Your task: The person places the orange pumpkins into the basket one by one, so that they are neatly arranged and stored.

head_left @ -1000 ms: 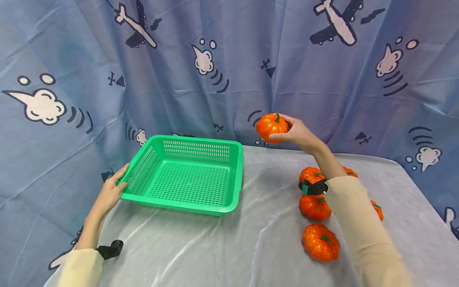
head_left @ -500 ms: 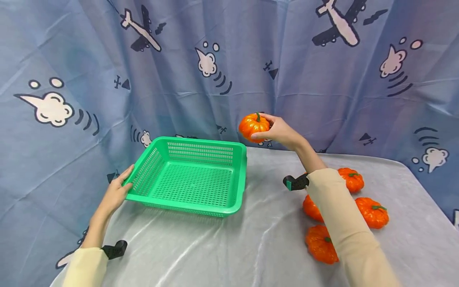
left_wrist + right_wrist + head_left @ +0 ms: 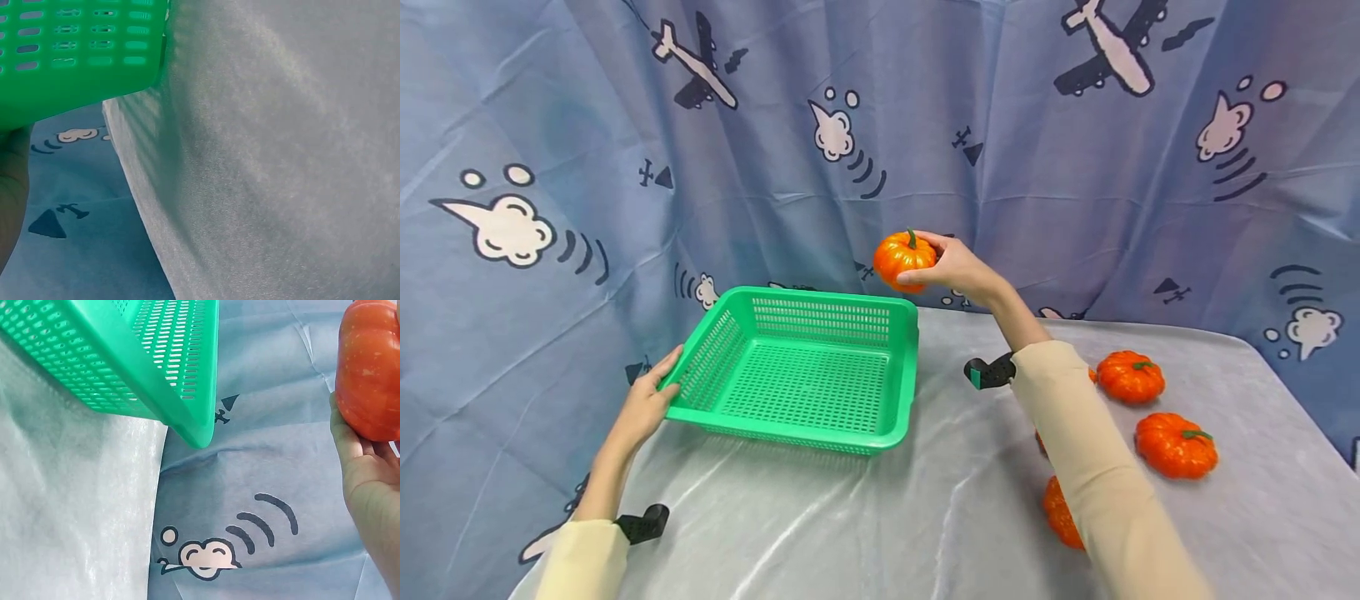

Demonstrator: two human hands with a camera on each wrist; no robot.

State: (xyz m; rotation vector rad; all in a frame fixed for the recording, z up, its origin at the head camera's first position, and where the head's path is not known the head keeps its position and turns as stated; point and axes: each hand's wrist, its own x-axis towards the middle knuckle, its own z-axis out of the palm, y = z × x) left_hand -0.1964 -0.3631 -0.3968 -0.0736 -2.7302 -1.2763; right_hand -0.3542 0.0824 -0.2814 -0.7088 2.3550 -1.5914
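A green plastic basket (image 3: pixel 805 437) with slotted walls is on the left half of the table, its inside bare. My left hand (image 3: pixel 643 406) grips its left rim; the left wrist view shows only part of that hand (image 3: pixel 11 194) below the basket wall (image 3: pixel 75 87). My right hand (image 3: pixel 958 268) holds a small orange pumpkin (image 3: pixel 898 260) with a green stem, in the air above the basket's far right corner. In the right wrist view, the fingers curve under the pumpkin (image 3: pixel 369 375), apart from the basket's corner (image 3: pixel 197 428).
Several more pumpkins lie at the right of the table, among them one at the back (image 3: pixel 1130 377) and one farther right (image 3: pixel 1176 446). My right sleeve partly covers others, such as the front pumpkin (image 3: pixel 1062 512). Behind the white-covered table (image 3: pixel 850 533) hangs a blue curtain (image 3: pixel 910 125).
The right hand has carried the pumpkin leftward, from right of the basket to above its far right corner. The left hand keeps its grip on the rim. The view has shifted slightly.
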